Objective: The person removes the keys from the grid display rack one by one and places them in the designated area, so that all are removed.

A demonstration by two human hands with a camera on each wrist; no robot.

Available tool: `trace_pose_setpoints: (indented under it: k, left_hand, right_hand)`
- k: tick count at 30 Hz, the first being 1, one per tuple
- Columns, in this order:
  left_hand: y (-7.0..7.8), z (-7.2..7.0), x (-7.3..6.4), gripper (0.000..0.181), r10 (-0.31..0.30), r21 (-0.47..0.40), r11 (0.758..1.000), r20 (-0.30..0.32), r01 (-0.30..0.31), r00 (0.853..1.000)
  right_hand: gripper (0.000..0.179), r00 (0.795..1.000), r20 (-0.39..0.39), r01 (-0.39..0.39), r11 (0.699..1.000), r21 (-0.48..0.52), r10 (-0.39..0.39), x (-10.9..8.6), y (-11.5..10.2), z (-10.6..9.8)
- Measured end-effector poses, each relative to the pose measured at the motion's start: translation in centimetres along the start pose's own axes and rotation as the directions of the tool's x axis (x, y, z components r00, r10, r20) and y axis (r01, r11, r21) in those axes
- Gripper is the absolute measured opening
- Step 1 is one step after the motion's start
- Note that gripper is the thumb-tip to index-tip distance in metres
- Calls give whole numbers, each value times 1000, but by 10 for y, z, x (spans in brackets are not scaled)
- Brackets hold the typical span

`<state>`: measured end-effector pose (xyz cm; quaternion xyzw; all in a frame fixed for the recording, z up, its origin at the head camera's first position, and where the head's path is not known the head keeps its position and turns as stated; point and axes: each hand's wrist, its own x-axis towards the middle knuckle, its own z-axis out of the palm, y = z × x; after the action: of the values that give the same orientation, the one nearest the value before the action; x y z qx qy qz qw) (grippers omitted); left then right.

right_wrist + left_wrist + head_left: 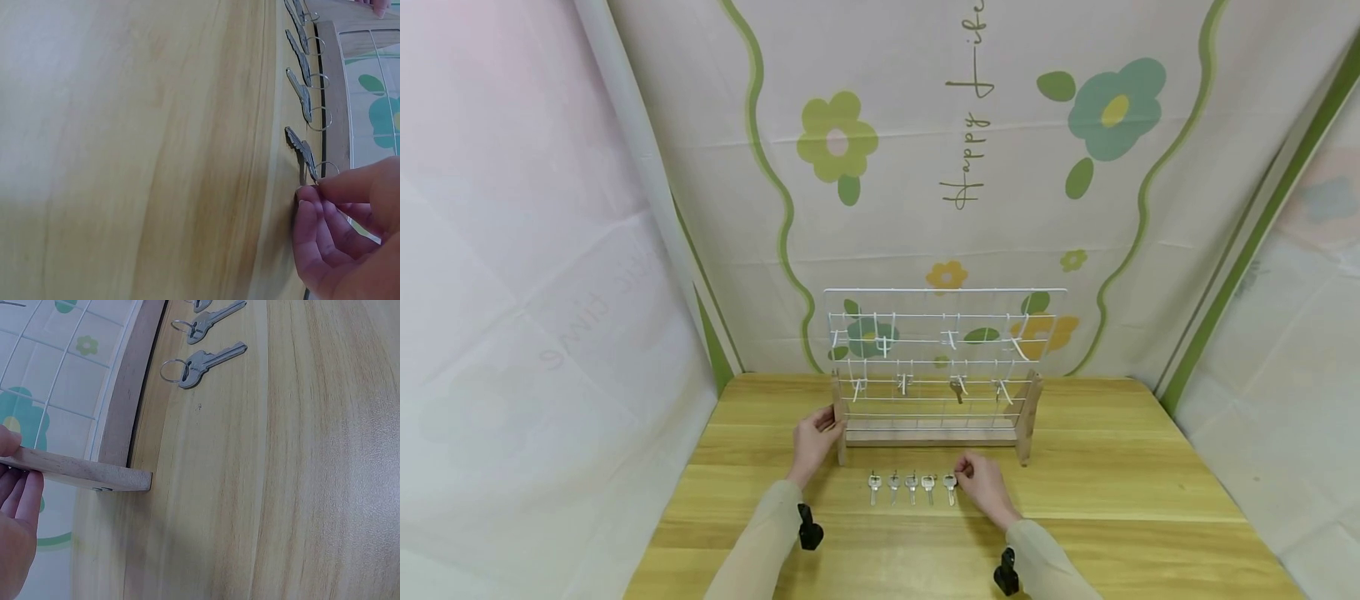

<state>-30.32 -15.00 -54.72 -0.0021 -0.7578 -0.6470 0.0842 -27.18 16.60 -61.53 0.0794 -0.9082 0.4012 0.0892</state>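
Note:
My left hand [812, 442] grips the left wooden end post [94, 474] of a white wire rack, thumb on one face and fingers on the other. Several silver keys [912, 483], each with a small ring, lie in a row on the table before the rack. At the row's right end, my right hand [983, 485] pinches the head of the last key [302, 153] between thumb and fingertips. That key's toothed blade points away from the fingers, and its ring [326, 167] shows beside the thumb.
The rack's wire grid [945, 290] carries two rows of white hooks [951, 339] above a wooden base bar [925, 436]. One darker key [957, 392] hangs from a lower hook. Behind the wooden table [1112, 483] hangs a flower-printed cloth [887, 233], with cloth at both sides too.

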Motion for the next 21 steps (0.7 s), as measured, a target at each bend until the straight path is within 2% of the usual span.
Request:
trace_pose_setpoints:
  k: [4,7,10,11,14,21]
  left_hand:
    - [-17,2,7,41,2,13,1000,-24,-1,1000]
    - [-25,3,10,41,-4,16,1000,-39,5,999]
    - [-27,4,11,41,-4,16,1000,-46,4,999]
    - [-26,4,10,41,-4,17,1000,-47,5,999]
    - [-22,3,8,40,2,32,999,-44,0,999]
    - [4,0,-3,39,8,35,999,-18,-8,1000]
  right_hand:
    - [16,995,-36,97,995,6,-97,-3,2,-1]
    - [15,992,-36,119,993,11,-119,-4,1,-2]
    - [12,998,-9,58,998,10,-58,-3,-3,-4]
    - [10,1000,6,14,1000,11,-15,-2,-6,-5]
    - [6,1000,8,-21,1000,7,21,0,-14,-8]
    - [5,996,-60,74,996,40,-72,11,-46,-17]
